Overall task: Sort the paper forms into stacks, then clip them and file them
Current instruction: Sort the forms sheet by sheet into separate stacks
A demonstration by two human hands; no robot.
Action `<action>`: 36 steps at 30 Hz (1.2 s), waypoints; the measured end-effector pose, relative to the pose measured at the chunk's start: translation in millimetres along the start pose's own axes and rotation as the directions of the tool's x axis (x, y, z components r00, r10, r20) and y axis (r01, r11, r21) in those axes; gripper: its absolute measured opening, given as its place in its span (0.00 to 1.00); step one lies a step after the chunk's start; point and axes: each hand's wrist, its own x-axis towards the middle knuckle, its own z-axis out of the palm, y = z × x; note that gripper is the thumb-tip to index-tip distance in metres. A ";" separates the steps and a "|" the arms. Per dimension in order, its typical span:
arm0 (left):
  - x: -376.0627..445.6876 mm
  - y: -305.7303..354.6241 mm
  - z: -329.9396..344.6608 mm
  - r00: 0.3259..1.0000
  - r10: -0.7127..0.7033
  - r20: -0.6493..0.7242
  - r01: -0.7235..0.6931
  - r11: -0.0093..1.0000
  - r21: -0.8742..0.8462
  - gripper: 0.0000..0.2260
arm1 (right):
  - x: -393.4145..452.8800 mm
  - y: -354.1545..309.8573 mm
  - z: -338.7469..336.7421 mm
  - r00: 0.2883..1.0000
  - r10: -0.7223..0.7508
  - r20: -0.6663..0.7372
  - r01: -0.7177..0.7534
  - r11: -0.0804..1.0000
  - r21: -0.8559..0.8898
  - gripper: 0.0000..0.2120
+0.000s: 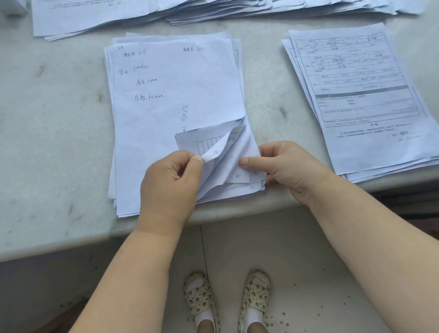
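Sorting is looking partway done, clipping and filing not started as far as anything shows: no clip or folder is showing anywhere. Several overlapping piles of forms [199, 3] are lying along the far edge of the table [37, 129], a separate stack of printed forms [361, 95] is sitting face up near the right edge, and the unsorted stack [175, 103] with handwritten notes on its top sheet is sitting at the middle of the near edge, right in front of the person. The left hand [169, 186] is pinching the curled near-right corner of the upper sheets [217, 153] between thumb and forefinger, grip pressed together on the paper and peeling it up and leftward so printed grid lines underneath are showing. The right hand [290, 170] is resting just beside on the stack's near-right corner, fingers loosely curled, thumb pressing flat on the lower sheets to hold them down; it is not pinching anything that can be made out. So the paper being worked is lying directly between both hands, touching both. Judgement: the centre stack has many sheets left to sort, then every pile needs clipping and filing.
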 end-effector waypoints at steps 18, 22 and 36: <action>-14.4 -6.6 4.7 0.984 0.147 0.098 -0.165 0.965 0.202 0.07 | 0.8 -3.6 2.7 0.999 0.038 0.005 -0.038 0.999 -0.014 0.11; -9.8 -4.6 4.5 0.991 0.136 -0.005 -0.133 0.978 0.164 0.11 | 0.2 -6.8 5.3 0.998 0.019 -0.059 -0.023 0.997 -0.073 0.25; -9.8 -7.8 3.0 0.994 0.108 0.028 -0.110 0.990 0.083 0.15 | -10.6 -24.4 -2.8 0.985 -0.061 -0.159 0.001 0.935 -0.355 0.15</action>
